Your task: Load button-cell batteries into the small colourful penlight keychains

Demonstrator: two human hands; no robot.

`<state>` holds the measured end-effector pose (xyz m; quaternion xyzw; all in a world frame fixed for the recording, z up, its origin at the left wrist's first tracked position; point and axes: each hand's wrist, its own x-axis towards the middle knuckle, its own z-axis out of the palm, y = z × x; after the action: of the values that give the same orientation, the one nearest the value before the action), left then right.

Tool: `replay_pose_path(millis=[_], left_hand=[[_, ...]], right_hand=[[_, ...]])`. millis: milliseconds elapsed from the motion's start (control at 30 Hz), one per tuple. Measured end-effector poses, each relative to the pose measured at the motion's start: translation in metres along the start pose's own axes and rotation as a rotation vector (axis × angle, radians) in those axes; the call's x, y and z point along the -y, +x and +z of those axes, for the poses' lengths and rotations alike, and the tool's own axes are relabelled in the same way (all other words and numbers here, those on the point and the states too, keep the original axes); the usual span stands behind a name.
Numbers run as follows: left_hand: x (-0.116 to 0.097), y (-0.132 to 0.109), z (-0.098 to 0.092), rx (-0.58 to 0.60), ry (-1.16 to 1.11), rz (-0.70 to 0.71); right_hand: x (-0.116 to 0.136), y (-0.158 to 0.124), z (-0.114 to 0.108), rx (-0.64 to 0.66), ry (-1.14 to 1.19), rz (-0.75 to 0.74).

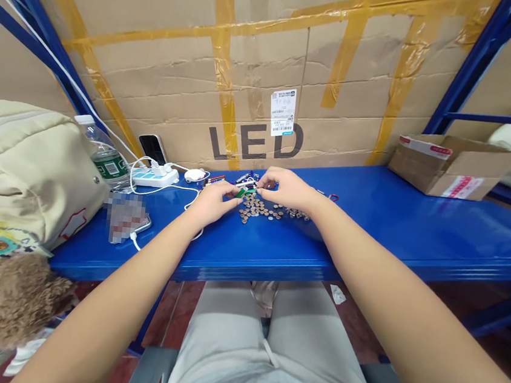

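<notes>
Over the blue shelf, my left hand [212, 204] is closed, with thumb and fingertips pinching a small green board [240, 193]. My right hand [287, 189] comes in from the other side, its thumb and index finger brought together at the board's right end. Whatever lies between those right fingertips is too small to make out. Just below the fingers, many small round coin-like discs [256, 208] are spread loosely. A second cluster of shiny little parts [297, 213] lies under my right wrist. Behind my hands sit small parts with wires [248, 178], partly hidden.
On the left stand a cream bag [34, 162], a plastic bottle [108, 155], a white power strip [155, 175] and a phone [127, 219] with a cable. An open cardboard box [450, 166] sits at the right. A taped cardboard panel [157, 83] closes off the back.
</notes>
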<state>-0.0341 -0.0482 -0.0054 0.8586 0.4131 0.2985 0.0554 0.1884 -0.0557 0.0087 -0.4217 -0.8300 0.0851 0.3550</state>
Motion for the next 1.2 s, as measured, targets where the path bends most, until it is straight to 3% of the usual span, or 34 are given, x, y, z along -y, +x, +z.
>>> replay_pose_path(millis=[200,667,800,1000,1200], left_hand=[[-0.002,-0.001,0.001,0.035,-0.054,0.063],[-0.002,0.000,0.001,0.018,-0.042,0.057],[0.000,0.001,0.000,0.012,-0.025,0.058],[0.008,0.003,0.003,-0.003,0.059,0.094],[0.008,0.002,0.002,0.028,0.049,0.061]], right_hand=[[0.007,0.000,0.014,-0.105,0.066,-0.222],[0.001,0.001,0.019,-0.113,-0.003,-0.243],[0.000,0.001,0.014,-0.097,-0.015,-0.166],[-0.005,-0.001,0.006,0.088,-0.187,0.028],[0.008,-0.002,0.014,-0.009,0.010,-0.241]])
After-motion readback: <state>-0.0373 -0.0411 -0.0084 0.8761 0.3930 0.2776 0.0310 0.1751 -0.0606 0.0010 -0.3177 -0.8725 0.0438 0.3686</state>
